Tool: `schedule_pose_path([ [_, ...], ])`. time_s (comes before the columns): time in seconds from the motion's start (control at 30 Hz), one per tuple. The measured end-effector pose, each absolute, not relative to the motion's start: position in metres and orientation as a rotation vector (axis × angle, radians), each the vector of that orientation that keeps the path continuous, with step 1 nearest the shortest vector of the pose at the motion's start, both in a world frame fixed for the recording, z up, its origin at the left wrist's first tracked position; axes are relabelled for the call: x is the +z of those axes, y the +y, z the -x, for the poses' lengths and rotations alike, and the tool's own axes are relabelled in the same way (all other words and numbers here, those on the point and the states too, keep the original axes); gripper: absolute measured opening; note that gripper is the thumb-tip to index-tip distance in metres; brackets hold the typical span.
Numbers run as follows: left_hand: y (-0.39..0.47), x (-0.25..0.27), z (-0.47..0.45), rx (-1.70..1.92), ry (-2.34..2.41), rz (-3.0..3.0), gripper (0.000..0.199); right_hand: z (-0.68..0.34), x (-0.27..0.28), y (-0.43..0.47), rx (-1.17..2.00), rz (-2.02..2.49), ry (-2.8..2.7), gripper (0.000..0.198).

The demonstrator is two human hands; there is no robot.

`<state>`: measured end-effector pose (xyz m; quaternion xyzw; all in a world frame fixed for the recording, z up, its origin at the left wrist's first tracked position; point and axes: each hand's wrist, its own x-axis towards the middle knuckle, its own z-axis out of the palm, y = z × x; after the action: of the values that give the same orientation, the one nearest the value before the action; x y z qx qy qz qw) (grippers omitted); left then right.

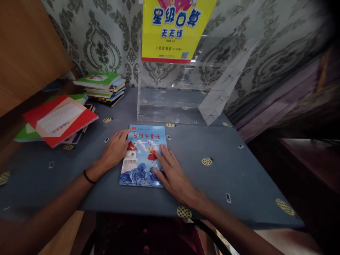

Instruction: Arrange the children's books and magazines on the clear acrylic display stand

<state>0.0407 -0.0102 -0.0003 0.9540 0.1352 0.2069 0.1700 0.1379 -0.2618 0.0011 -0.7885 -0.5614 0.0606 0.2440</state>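
Note:
A blue children's book [143,166] with red Chinese lettering, a white tower and waves on its cover lies flat on the table in front of me. My left hand [116,147] rests beside the book, its fingertips touching the left edge near the top. Across the lower right of the cover my right hand [174,173] lies with fingers stretched out and apart. Neither hand is closed around the book. Behind it stands a clear acrylic rack [170,95] with a yellow workbook [167,46] on its upper tier.
At the back left is a stack of books [99,80] with a green one on top. Nearer, a red booklet [60,118] lies askew over another pile. The blue-grey cloth [228,166] with pineapple prints covers the table. A patterned wall covering [106,42] rises behind.

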Motion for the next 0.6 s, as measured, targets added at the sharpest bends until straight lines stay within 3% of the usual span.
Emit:
schedule_pose_path([
  [0.27,-0.022,0.005,-0.037,0.533,0.452,-2.472,0.036,-0.137,-0.011,-0.258,0.082,2.239,-1.475,0.058],
  [0.6,-0.047,0.02,-0.04,0.562,0.709,-1.189,0.033,-0.141,-0.019,-0.261,-0.002,2.18,-1.494,0.063],
])
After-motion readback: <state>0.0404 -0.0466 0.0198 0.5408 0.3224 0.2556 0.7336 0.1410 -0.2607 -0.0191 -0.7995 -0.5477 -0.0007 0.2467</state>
